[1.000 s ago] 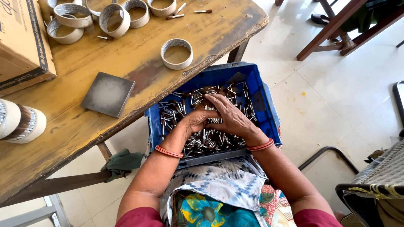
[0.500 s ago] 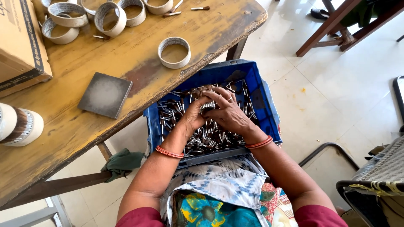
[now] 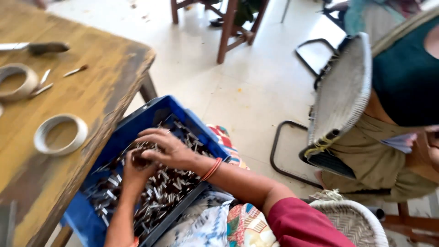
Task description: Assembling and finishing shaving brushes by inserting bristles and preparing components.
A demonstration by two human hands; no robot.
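1. The person's left hand (image 3: 133, 170) and right hand (image 3: 167, 148) meet over a blue plastic crate (image 3: 151, 120) that rests on the lap, tucked against the edge of the worn wooden desk (image 3: 64, 96).
2. The crate holds a heap of small dark metal pieces with shiny ends (image 3: 160, 192); it spreads beneath and on both sides of the grip.
3. The left grip is closed around a small bundle of these pieces. The right hand lies over it, fingers (image 3: 145, 135) curled down onto the bundle; whether they pinch any piece cannot be told.
4. As a judgement, the gathering goes best if the bundle stays low over the heap, so loose pieces fall back into the crate and not onto the pale tiled floor (image 3: 238, 82) beyond it.
5. Keeping the pieces parallel in the left grip while the right fingers feed them would likely hold the bundle tidy.
6. Away from the grip, on the desk, lie a flat grey metal ring (image 3: 60, 134) and, farther off, a few thin metal slivers (image 3: 75, 71).
7. Another person sits on a woven chair (image 3: 343, 96), well apart from the crate.
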